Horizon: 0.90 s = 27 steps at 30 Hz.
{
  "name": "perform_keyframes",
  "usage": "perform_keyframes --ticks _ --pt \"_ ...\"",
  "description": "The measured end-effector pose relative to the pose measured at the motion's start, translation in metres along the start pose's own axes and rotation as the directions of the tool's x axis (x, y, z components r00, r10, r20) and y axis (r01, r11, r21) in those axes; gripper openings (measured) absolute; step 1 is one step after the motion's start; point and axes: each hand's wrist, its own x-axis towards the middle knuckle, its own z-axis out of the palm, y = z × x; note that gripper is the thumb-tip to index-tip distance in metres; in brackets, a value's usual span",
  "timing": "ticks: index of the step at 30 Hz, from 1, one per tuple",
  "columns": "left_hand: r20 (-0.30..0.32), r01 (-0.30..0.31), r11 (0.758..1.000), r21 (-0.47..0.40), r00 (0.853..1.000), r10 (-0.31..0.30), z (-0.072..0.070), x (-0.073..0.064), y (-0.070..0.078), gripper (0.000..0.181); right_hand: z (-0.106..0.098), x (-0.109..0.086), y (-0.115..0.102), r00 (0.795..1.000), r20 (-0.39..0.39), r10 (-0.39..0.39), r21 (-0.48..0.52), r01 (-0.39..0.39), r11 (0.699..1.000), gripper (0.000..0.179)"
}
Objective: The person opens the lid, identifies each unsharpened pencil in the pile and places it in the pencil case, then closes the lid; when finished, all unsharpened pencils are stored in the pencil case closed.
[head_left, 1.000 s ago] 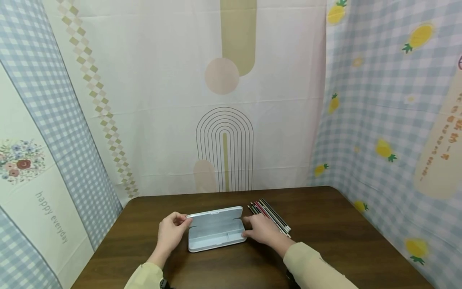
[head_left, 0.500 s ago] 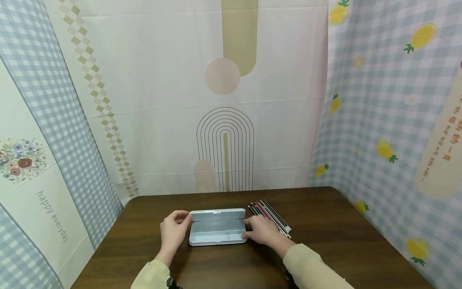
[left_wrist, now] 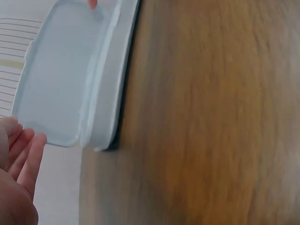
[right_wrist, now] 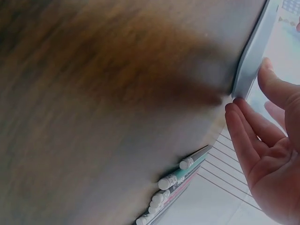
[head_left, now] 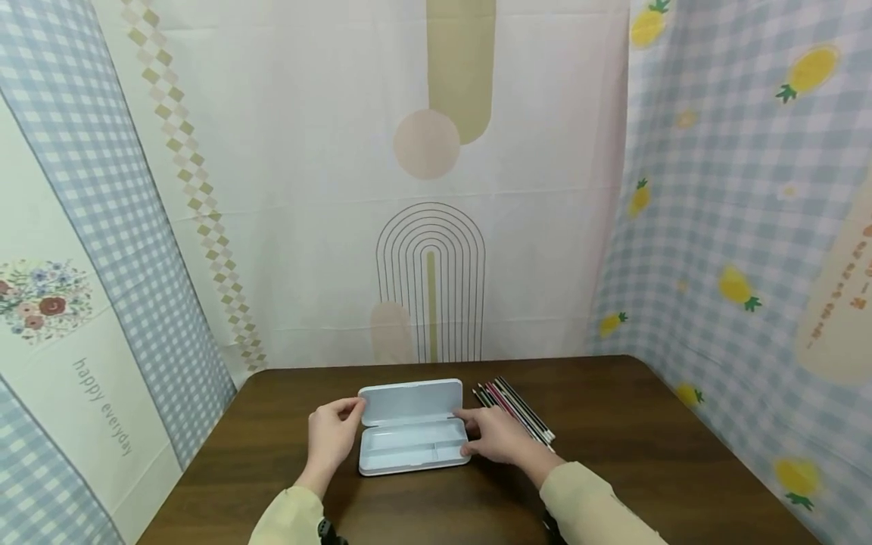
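A pale blue pencil case [head_left: 412, 459] lies on the table with its lid [head_left: 412, 403] raised and tilted back, the inside split into compartments with nothing in them. My left hand [head_left: 331, 434] pinches the lid's left corner between thumb and fingers; in the left wrist view those fingertips [left_wrist: 40, 139] are right at the lid's edge. At the other end, my right hand [head_left: 499, 434] grips the right side of the base. In the right wrist view its thumb [right_wrist: 268, 70] is on the rim and the fingers lie along the end wall.
Several pencils [head_left: 512, 405] lie side by side on the table just behind and right of the right hand, their white ends [right_wrist: 166, 183] toward the front. The brown wooden table [head_left: 436, 507] meets a hanging cloth [head_left: 306, 265] at the back.
The lid has swung from a low, part-raised angle to well back, baring more of its inside and the compartments. My left hand has moved slightly right with it; the right hand stays on the base.
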Motion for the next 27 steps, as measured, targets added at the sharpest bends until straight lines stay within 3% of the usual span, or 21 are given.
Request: perform_keyframes --ticks 3,6,10,14,17,21,24,27 --pt "0.111 -0.108 0.991 0.077 0.989 0.099 -0.001 -0.001 -0.008 0.018 -0.001 -0.001 0.0 1.0 0.022 0.01 0.017 -0.01 1.0 0.07" --pt "0.243 -0.211 0.969 0.129 0.954 0.176 -0.005 -0.003 -0.017 0.028 0.001 0.0 0.0 0.999 0.033 0.019 0.017 -0.02 1.0 0.068" --pt "0.39 -0.249 0.959 0.135 0.903 0.179 -0.01 -0.003 -0.022 0.037 0.003 0.0 0.001 0.999 0.033 0.023 0.009 -0.023 1.0 0.068" --pt "0.457 -0.286 0.945 0.159 0.87 0.187 -0.012 -0.003 -0.022 0.041 0.002 -0.001 0.001 0.999 0.024 0.029 0.016 -0.029 0.999 0.066" --pt "0.441 -0.336 0.913 0.23 0.873 0.21 -0.011 -0.002 -0.021 0.042 0.002 -0.003 0.001 0.999 0.019 0.028 0.04 -0.029 0.999 0.066" --pt "0.397 -0.339 0.883 0.325 0.896 0.198 -0.009 -0.001 -0.019 0.042 0.004 -0.003 0.0 1.0 0.018 0.025 0.073 -0.026 0.997 0.065" --pt "0.409 -0.293 0.896 0.333 0.901 0.143 -0.008 -0.001 -0.02 0.044 0.003 -0.004 -0.001 0.999 0.017 0.029 0.083 -0.03 0.996 0.065" --pt "0.462 -0.244 0.922 0.301 0.883 0.083 -0.01 0.0 -0.019 0.046 0.003 -0.004 -0.001 0.999 0.016 0.034 0.085 -0.035 0.996 0.062"
